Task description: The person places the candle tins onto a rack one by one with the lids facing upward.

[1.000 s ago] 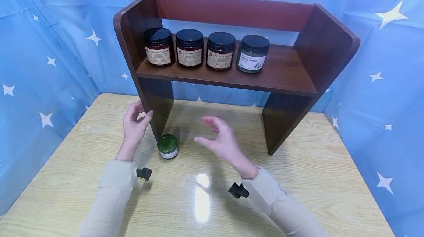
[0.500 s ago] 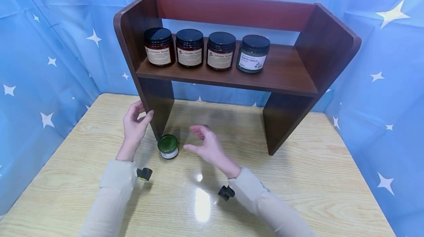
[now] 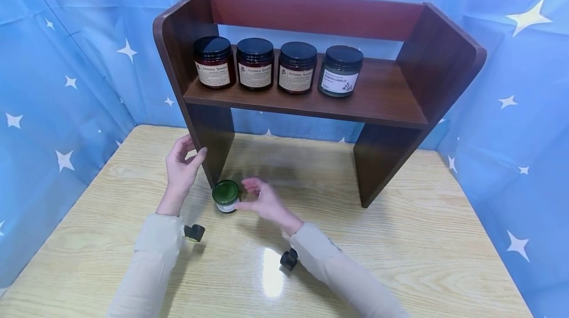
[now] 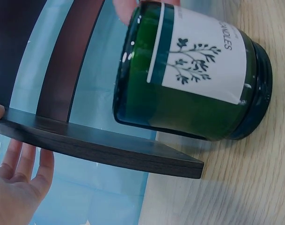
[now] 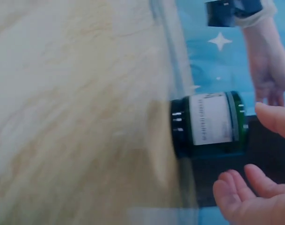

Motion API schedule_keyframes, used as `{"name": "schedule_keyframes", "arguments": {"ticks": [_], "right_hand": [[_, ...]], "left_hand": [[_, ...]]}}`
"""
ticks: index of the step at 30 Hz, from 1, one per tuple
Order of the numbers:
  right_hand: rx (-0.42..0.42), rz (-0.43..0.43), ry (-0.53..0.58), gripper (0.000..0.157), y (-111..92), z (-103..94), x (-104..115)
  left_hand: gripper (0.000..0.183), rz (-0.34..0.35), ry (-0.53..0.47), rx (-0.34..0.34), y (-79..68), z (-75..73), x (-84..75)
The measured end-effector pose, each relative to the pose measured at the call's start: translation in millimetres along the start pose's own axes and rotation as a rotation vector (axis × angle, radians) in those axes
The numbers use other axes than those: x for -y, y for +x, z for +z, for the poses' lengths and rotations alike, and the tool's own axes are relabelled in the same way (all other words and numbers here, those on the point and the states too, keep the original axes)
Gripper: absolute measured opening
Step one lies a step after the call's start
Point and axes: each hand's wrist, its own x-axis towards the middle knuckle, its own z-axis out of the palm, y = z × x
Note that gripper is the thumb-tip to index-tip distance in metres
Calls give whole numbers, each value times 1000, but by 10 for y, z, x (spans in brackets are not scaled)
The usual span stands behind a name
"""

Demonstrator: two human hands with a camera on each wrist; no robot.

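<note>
A green glass candle jar (image 3: 225,193) with a white label stands on the table, close against the front foot of the dark wooden shelf (image 3: 306,110). The left wrist view puts the dark lid of this candle jar (image 4: 203,93) at the table, so it is bottom up. My left hand (image 3: 181,167) grips the front edge of the shelf's left side panel, thumb on one face and fingers on the other. Just right of the jar is my right hand (image 3: 265,202), its thumb and fingers spread apart; in the right wrist view its fingertips (image 5: 226,187) are near the glass.
On the shelf board stand several lidded candle jars, most of them dark red (image 3: 254,64), plus a green one (image 3: 341,72) at the right end. The light wood table (image 3: 400,258) reaches back to a blue star-patterned curtain (image 3: 511,125).
My right hand has moved left and toward me, from under the shelf to beside the green candle jar. My left hand stays on the side panel, and the jars have not moved.
</note>
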Motion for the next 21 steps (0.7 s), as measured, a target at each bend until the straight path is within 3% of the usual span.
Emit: {"name": "schedule_keyframes", "arguments": {"ticks": [8, 21], "right_hand": [[-18, 2, -52, 70, 90, 169, -110], [-16, 12, -90, 65, 157, 298, -159]], "left_hand": [[34, 3, 3, -2, 4, -2, 3], [34, 5, 5, 0, 2, -6, 30]]}}
